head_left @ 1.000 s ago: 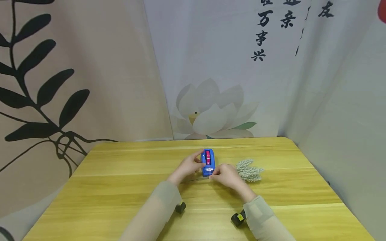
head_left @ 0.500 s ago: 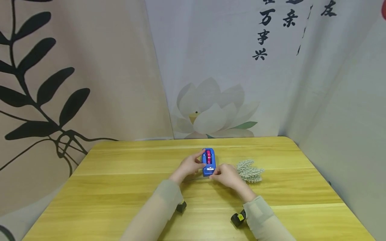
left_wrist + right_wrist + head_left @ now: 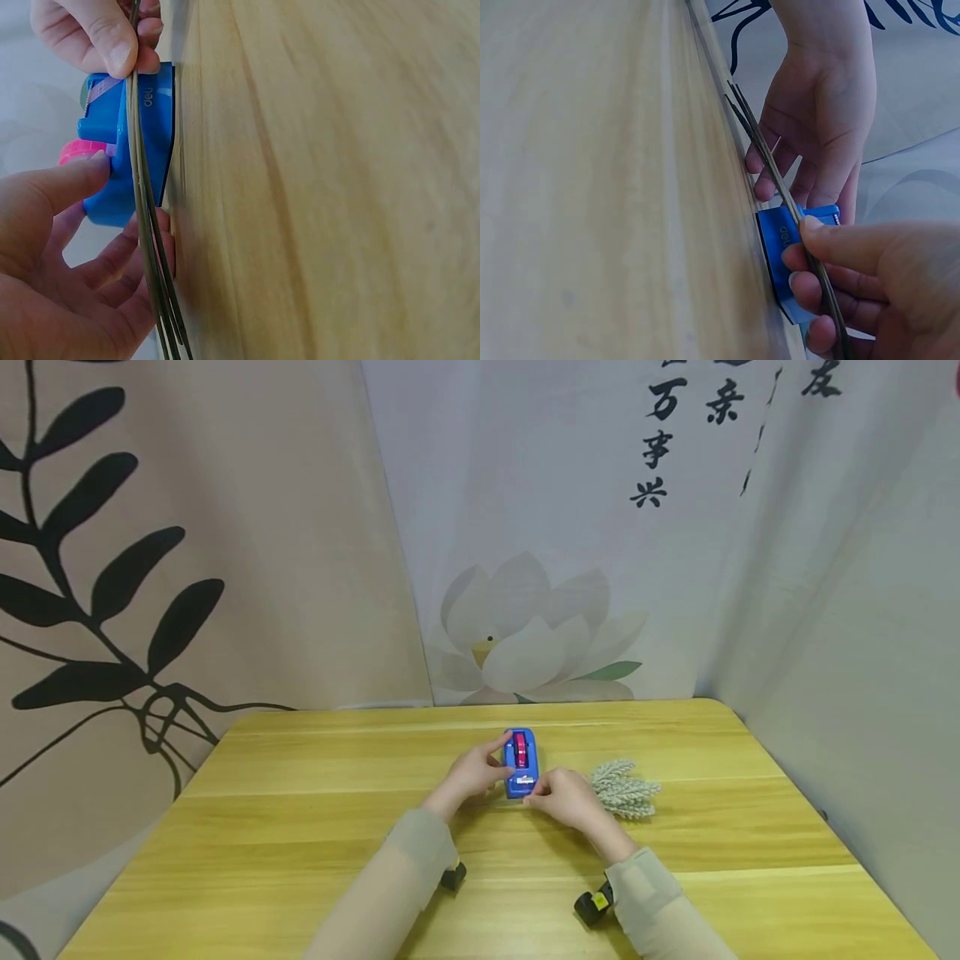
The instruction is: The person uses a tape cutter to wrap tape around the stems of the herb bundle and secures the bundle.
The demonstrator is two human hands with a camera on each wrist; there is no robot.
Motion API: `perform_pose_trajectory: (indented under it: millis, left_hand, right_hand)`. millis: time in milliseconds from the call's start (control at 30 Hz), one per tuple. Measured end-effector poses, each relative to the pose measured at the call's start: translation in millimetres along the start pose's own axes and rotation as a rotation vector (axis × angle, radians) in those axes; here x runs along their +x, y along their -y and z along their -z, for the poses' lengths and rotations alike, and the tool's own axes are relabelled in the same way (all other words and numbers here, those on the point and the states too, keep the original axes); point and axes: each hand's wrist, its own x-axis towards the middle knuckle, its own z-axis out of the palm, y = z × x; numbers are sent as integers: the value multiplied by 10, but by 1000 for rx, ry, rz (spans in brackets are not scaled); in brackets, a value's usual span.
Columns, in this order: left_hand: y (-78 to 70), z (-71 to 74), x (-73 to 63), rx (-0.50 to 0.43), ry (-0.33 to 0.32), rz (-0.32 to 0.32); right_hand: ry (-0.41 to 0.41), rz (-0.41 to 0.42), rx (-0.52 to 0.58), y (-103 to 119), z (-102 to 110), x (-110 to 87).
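A blue tape dispenser (image 3: 522, 783) with a pink tape roll (image 3: 81, 151) stands on the table. My left hand (image 3: 474, 772) holds the dispenser from the left; in the left wrist view its thumb lies by the roll and its other fingers reach around the end. My right hand (image 3: 564, 797) pinches a bundle of thin stems (image 3: 778, 180) between thumb and fingers, along the near side of the dispenser. The stems' pale, feathery heads (image 3: 626, 790) spread out to the right of that hand. Their bare ends pass in front of the left fingers.
The wooden table (image 3: 300, 860) reaches to a curtain (image 3: 315, 543) with printed leaves, a lotus and writing behind it. Black wrist cameras (image 3: 592, 903) sit under both sleeves, close to the tabletop.
Both hands keep their places on the dispenser and the stems. The head view has shifted very slightly; nothing else visibly moves.
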Motion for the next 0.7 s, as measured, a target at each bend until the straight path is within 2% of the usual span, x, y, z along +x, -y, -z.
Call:
perform_pose_trajectory:
  millis: [233,467,700]
  left_hand:
    - [-1,1,13,9,-6,6]
    - [13,17,15,9,-7,-12]
    - [25,15,47,1,6,10]
  right_hand:
    - [-3,6,-2,-10,0,8]
    - [39,34,12,-8,-27,-9]
    - [40,46,23,16,17,-31]
